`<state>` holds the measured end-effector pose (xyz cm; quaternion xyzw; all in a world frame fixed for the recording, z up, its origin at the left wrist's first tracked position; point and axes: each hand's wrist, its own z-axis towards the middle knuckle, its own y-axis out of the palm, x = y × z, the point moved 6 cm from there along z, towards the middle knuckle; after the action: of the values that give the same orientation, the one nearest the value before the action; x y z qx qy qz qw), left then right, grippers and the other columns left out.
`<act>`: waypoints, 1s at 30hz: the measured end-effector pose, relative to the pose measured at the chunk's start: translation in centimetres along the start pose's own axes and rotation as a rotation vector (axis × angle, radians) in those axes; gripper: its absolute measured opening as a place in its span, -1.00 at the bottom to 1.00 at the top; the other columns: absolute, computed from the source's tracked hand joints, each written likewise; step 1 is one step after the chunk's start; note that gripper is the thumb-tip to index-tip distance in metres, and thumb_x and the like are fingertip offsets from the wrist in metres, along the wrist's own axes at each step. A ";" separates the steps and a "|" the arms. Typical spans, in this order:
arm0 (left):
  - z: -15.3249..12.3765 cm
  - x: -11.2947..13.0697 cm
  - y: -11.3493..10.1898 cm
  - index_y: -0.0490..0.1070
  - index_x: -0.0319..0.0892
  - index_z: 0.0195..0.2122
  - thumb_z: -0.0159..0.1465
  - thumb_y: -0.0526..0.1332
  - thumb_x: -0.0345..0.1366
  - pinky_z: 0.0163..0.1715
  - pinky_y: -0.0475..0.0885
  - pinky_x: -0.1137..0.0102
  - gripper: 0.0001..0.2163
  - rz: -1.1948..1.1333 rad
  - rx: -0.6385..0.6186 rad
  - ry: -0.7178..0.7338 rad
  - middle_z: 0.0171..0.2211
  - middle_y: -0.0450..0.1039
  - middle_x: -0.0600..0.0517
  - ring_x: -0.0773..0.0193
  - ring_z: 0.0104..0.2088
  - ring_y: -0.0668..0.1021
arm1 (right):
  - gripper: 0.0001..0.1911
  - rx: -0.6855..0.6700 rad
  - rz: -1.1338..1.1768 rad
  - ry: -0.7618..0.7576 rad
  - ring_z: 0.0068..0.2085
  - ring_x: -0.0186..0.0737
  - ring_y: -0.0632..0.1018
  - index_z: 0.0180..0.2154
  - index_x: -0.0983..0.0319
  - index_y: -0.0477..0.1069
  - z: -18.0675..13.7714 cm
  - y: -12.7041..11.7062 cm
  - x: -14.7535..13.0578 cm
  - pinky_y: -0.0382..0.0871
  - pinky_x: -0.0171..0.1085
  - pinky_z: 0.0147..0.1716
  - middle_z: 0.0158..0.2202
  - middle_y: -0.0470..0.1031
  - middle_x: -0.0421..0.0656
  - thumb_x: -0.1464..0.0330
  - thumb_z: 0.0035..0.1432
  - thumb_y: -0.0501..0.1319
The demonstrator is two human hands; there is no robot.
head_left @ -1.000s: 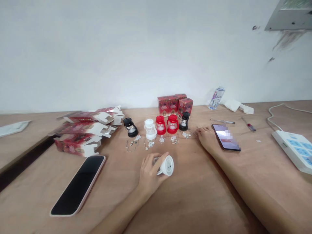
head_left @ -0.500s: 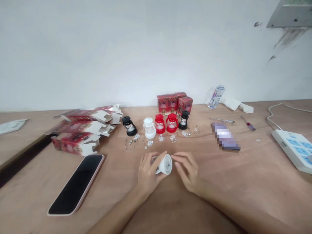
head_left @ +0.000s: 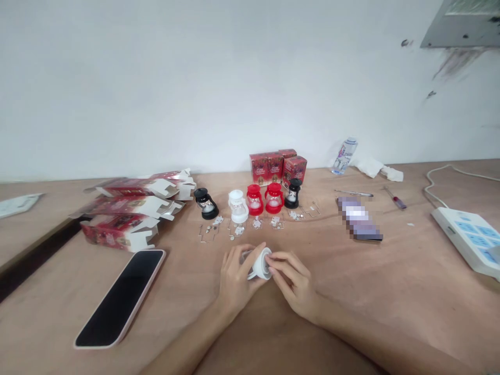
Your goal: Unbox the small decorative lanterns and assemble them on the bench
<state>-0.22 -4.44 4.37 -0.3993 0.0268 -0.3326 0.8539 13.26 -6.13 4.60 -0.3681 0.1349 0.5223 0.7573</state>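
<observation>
My left hand [head_left: 236,278] is wrapped round a small white toy lantern [head_left: 258,266], which lies tipped on its side with its round base facing right. The fingertips of my right hand [head_left: 295,278] are drawn together against that base; whether they hold a small part there is hidden. Beyond my hands stands a row of small lanterns: a black lantern [head_left: 206,204], a white lantern [head_left: 238,207], two red lanterns [head_left: 254,200] and another black lantern [head_left: 292,195]. Bent wire handles [head_left: 207,234] and small white and round pieces [head_left: 239,230] lie in front of the row.
Opened red boxes [head_left: 113,229] lie at left beside a gap between tables. A phone [head_left: 121,299] is near my left forearm. Closed red boxes [head_left: 259,167] stand behind the lanterns. To the right are a blurred phone [head_left: 357,219], a screwdriver [head_left: 397,201], a bottle [head_left: 344,156] and a power strip [head_left: 469,237].
My right hand has moved left, its fingers closing onto the lantern's base. My left hand keeps its hold on the lantern. The view has shifted slightly.
</observation>
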 end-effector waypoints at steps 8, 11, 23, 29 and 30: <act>0.1 0.3 -0.3 0.37 -0.11 0.00 0.19 0.20 -0.19 -0.29 0.31 0.37 -0.65 -0.021 0.036 0.024 -0.25 0.38 -0.05 0.23 -0.26 0.45 | -0.67 0.021 -0.010 0.025 -0.15 -0.21 0.51 -0.01 0.15 0.37 -0.2 -0.1 0.1 0.47 -0.25 -0.19 -0.17 0.45 -0.05 0.47 0.20 0.07; 0.1 0.4 -0.4 0.37 -0.11 -0.01 0.19 0.20 -0.18 -0.29 0.30 0.38 -0.66 -0.017 0.044 0.036 -0.25 0.38 -0.05 0.24 -0.26 0.45 | -0.69 -0.005 -0.008 0.011 -0.16 -0.21 0.51 -0.06 0.15 0.40 0.0 -0.1 -0.2 0.47 -0.25 -0.19 -0.18 0.44 -0.05 0.50 0.19 0.07; -0.1 0.4 -0.1 0.36 -0.05 0.01 0.19 0.21 -0.21 -0.31 0.26 0.39 -0.65 -0.008 -0.002 0.054 -0.25 0.41 -0.03 0.25 -0.28 0.45 | -0.82 0.017 0.111 0.082 -0.28 -0.26 0.49 -0.27 0.20 0.44 0.3 -0.4 1.0 0.41 -0.30 -0.29 -0.32 0.41 -0.12 0.45 0.19 0.08; -0.1 0.4 -0.1 0.38 -0.04 0.00 0.19 0.21 -0.19 -0.32 0.23 0.40 -0.66 0.003 -0.017 0.057 -0.26 0.41 -0.02 0.26 -0.28 0.45 | -0.84 -0.096 0.297 0.291 -0.32 -0.28 0.46 -0.36 0.20 0.42 0.4 0.3 2.7 0.34 -0.31 -0.32 -0.38 0.40 -0.16 0.34 0.20 0.10; -0.2 0.3 0.0 0.38 -0.03 0.00 0.19 0.21 -0.18 -0.31 0.23 0.40 -0.66 0.000 -0.027 0.054 -0.25 0.41 -0.02 0.26 -0.28 0.45 | -0.85 -0.115 0.331 0.316 -0.33 -0.28 0.46 -0.36 0.20 0.42 0.4 0.4 3.0 0.33 -0.31 -0.32 -0.39 0.40 -0.17 0.32 0.19 0.11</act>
<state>-0.02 -4.76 4.35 -0.4017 0.0544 -0.3430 0.8474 14.04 -3.72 2.94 -0.4605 0.2803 0.5821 0.6088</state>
